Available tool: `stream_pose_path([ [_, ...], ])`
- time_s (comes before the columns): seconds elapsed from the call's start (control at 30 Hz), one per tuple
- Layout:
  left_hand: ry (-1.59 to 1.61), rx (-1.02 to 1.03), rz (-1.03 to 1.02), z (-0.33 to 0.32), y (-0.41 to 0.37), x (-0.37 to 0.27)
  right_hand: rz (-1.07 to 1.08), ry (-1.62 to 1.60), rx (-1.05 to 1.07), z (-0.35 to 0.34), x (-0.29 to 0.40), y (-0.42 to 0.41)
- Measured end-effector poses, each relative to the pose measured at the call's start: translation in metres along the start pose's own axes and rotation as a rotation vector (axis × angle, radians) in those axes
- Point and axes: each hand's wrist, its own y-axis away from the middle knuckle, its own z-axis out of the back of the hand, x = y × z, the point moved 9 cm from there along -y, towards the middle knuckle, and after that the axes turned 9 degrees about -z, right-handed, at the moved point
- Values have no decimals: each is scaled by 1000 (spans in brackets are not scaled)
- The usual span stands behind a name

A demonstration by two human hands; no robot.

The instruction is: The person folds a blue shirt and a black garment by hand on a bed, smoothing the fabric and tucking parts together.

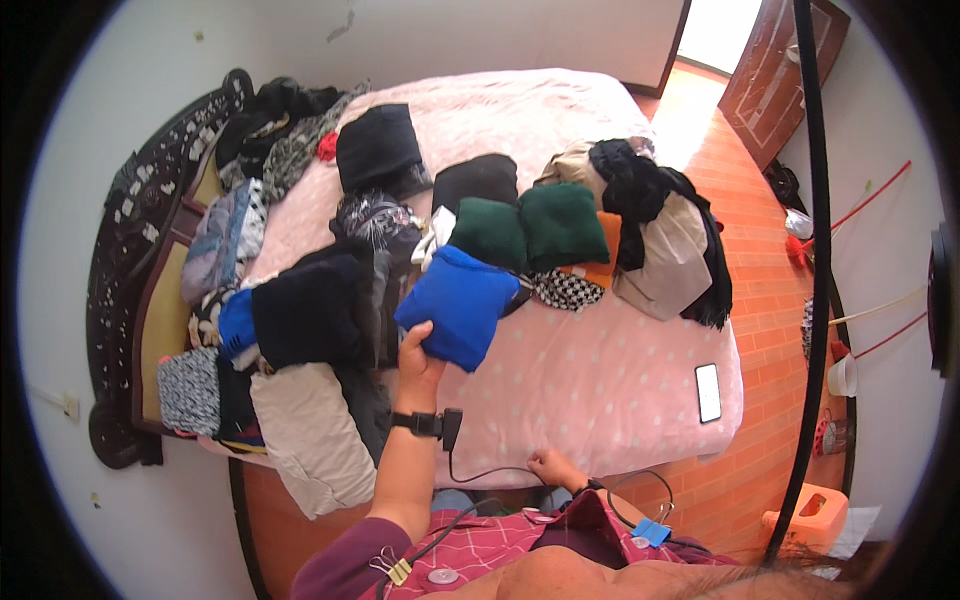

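My left hand (421,360) grips the near left edge of a folded blue garment (459,304), thumb on top and the other fingers hidden beneath. Low over the near edge of the bed, my right hand (553,466) is curled closed, with nothing visible in it. Just beyond the blue garment are two folded dark green garments (491,234). Orange cloth (609,238) and black-and-white checked fabric (570,291) show under the right green one. To the left lie a folded dark navy garment (306,313) and sheer black clothing (386,300).
Beige and black clothes (664,259) are heaped at the bed's right side. A phone (707,393) lies on the pink bedspread (615,390). A pillow (311,435) overhangs the near edge. A carved headboard (139,217) stands left. A black cable (487,476) runs between my wrists.
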Motion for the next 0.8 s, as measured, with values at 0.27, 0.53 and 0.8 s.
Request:
stream_pose_path([
  [0.27,-6,51,-20,-55,-159,50,-302,-204,-199,40,-56,48],
  [0.53,-517,-294,281,33,-185,111,-506,-215,-402,37,-131,112],
  [0.8,-750,-348,193,6,-177,93,-554,-144,-248,26,-82,106],
])
